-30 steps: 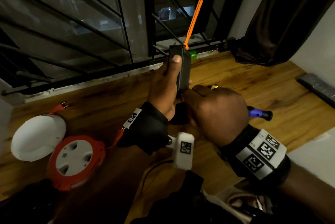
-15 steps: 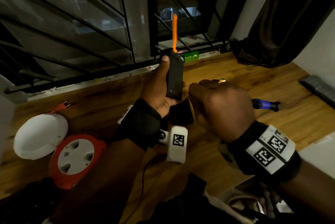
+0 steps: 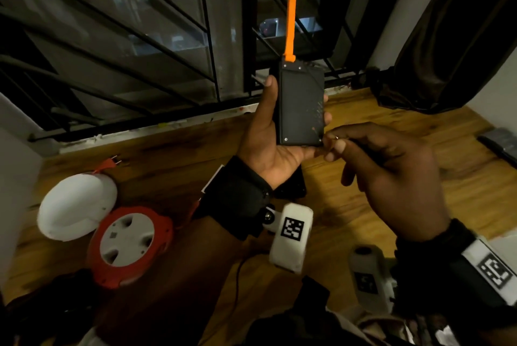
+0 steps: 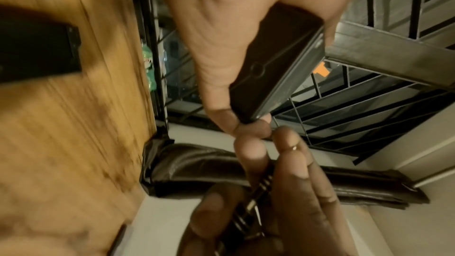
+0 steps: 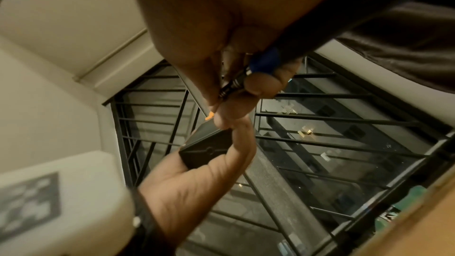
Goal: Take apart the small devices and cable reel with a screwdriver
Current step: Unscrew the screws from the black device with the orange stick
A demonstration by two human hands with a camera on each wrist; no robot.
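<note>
Fingers (image 3: 326,116) of the left hand (image 3: 268,147) are wrapped round the black box (image 3: 302,106), held upright above the wooden desk (image 3: 419,133); the right hand (image 3: 391,172) is clenched on the screwdriver (image 5: 232,85), tip at the lower right corner screw. Judged best: box kept braced, driver kept square, pressure held so the small head is not stripped. Noted left to right: matte white dome (image 3: 77,205), round orange-and-white reel (image 3: 128,242), flat rectangular box with a thin orange aerial (image 3: 291,18).
</note>
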